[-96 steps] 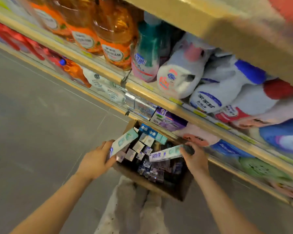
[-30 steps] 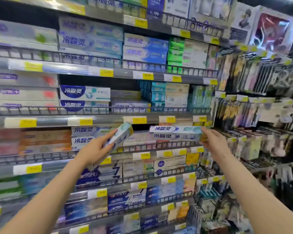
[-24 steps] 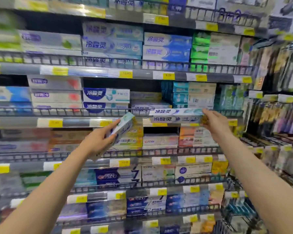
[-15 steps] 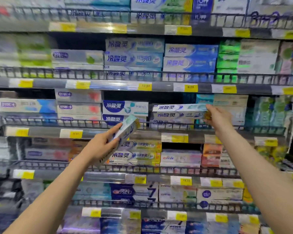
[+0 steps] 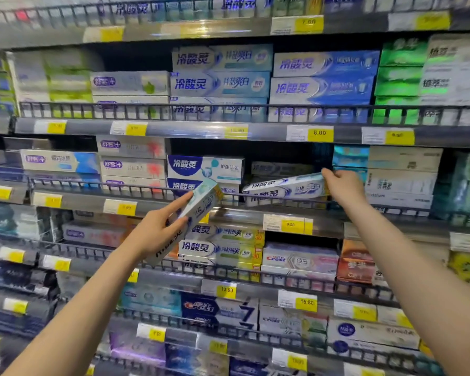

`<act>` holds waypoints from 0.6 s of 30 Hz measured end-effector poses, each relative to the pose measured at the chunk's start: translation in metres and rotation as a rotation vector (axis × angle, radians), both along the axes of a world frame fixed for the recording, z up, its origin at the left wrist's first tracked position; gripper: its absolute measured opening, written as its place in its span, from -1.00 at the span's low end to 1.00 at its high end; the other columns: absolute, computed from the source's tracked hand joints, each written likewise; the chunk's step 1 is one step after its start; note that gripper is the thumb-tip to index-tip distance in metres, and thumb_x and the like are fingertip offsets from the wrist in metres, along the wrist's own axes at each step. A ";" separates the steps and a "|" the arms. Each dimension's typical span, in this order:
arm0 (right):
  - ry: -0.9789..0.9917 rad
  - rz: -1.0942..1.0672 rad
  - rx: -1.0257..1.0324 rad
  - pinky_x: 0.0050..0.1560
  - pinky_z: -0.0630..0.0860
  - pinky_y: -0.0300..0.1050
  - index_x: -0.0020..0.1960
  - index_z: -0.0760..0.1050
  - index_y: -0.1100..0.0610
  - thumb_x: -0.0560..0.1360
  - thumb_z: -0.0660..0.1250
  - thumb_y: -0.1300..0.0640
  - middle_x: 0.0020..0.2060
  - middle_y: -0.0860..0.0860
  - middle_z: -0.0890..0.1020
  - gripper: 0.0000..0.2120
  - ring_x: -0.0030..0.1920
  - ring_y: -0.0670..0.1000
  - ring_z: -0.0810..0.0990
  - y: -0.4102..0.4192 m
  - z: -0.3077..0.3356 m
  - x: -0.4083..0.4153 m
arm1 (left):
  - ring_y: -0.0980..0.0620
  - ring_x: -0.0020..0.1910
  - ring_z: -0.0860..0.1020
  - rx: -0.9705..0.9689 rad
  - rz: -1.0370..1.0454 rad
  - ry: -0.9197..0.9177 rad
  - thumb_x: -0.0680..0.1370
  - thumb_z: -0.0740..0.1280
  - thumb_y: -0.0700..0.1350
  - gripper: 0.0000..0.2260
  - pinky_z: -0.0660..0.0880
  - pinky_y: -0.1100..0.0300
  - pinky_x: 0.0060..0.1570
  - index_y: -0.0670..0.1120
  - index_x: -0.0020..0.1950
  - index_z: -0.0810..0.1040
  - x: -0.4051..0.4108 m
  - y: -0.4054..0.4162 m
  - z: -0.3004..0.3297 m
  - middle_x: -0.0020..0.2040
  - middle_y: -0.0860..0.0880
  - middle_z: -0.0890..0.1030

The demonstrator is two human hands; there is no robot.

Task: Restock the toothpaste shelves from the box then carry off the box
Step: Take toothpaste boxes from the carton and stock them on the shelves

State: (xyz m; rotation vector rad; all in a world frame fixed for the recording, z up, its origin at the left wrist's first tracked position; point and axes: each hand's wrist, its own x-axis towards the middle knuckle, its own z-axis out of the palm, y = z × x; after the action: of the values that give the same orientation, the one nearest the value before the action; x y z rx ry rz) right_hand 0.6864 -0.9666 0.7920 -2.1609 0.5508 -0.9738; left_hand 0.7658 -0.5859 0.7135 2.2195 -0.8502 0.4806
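Observation:
My left hand (image 5: pixel 158 229) grips a white and teal toothpaste carton (image 5: pixel 198 204), tilted up to the right in front of the middle shelf rail. My right hand (image 5: pixel 342 185) holds the right end of two stacked white and blue toothpaste cartons (image 5: pixel 282 188). Their left end dips over the wire rail (image 5: pixel 147 189) into a gap on the middle shelf, beside a blue-labelled carton (image 5: pixel 204 166). The restock box is out of view.
Several shelves of toothpaste cartons fill the view, each fronted by a wire rail and yellow price tags (image 5: pixel 319 132). A dark gap (image 5: pixel 280 153) lies behind the cartons in my right hand. Green cartons (image 5: pixel 399 77) stand on the upper right shelf.
The view swung up from the box on the floor to the shelves. My right hand has moved its cartons up and into the middle shelf gap; my left hand has stayed in front with its carton.

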 end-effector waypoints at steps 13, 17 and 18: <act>0.202 0.389 -0.641 0.13 0.47 0.02 0.00 0.66 0.12 0.49 0.35 -0.01 0.04 0.08 0.63 -0.76 0.07 0.06 0.54 0.015 -0.006 0.037 | 0.13 -0.21 0.60 0.000 0.034 0.000 0.60 0.20 0.03 -0.49 0.55 0.08 -0.23 0.52 0.35 0.05 -0.002 -0.013 -0.004 0.13 0.09 0.55; 0.163 0.409 -0.664 -0.03 0.51 0.05 -0.07 0.66 0.17 0.50 0.35 0.02 -0.13 0.05 0.66 -0.78 -0.11 0.04 0.57 0.019 -0.006 0.033 | 0.08 -0.19 0.60 -0.010 0.032 0.004 0.59 0.20 0.04 -0.48 0.56 0.05 -0.22 0.55 0.33 0.04 -0.001 -0.012 -0.007 0.14 0.07 0.55; 0.161 0.407 -0.694 -0.04 0.51 0.05 -0.08 0.65 0.17 0.50 0.34 0.02 -0.15 0.05 0.66 -0.78 -0.12 0.04 0.57 0.019 -0.006 0.033 | 0.08 -0.19 0.60 -0.013 0.033 0.010 0.59 0.20 0.04 -0.49 0.56 0.04 -0.21 0.54 0.34 0.04 0.000 -0.012 -0.008 0.12 0.06 0.56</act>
State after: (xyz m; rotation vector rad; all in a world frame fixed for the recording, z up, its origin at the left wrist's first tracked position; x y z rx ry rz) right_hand 0.7190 -0.9480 0.7859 -2.8232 -0.2065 -0.8362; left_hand 0.7656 -0.5976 0.7057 2.2256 -0.8041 0.4891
